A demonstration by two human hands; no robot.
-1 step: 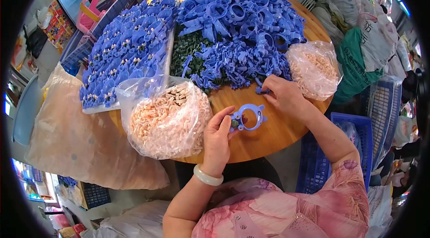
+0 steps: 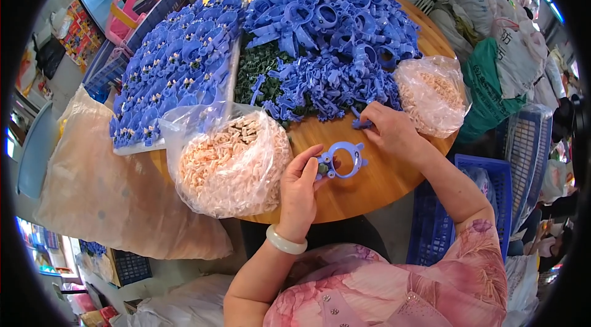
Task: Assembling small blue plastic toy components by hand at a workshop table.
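Observation:
Between the thumb and fingers of my left hand (image 2: 299, 188) is a blue plastic ring-shaped part (image 2: 359, 170), with a small dark green piece (image 2: 323, 169) at its near end. My right hand (image 2: 392, 133) is at the front edge of a heap of small blue plastic pieces (image 2: 345, 84), its fingertips closed on a small blue piece (image 2: 357, 123). Dark green pieces (image 2: 265, 59) lie left of that heap. Behind it rises a large pile of blue ring-shaped parts (image 2: 326, 16). An open clear bag of small pale peach pieces (image 2: 231, 161) sits beside my left hand.
A white-edged board (image 2: 236, 74) bearing rows of blue parts lies on the left of the round wooden table (image 2: 381, 188). Another bag of pale pieces (image 2: 431, 96) stands at the right edge. Blue crates (image 2: 502, 173), sacks and a large beige bag (image 2: 117, 185) surround the table.

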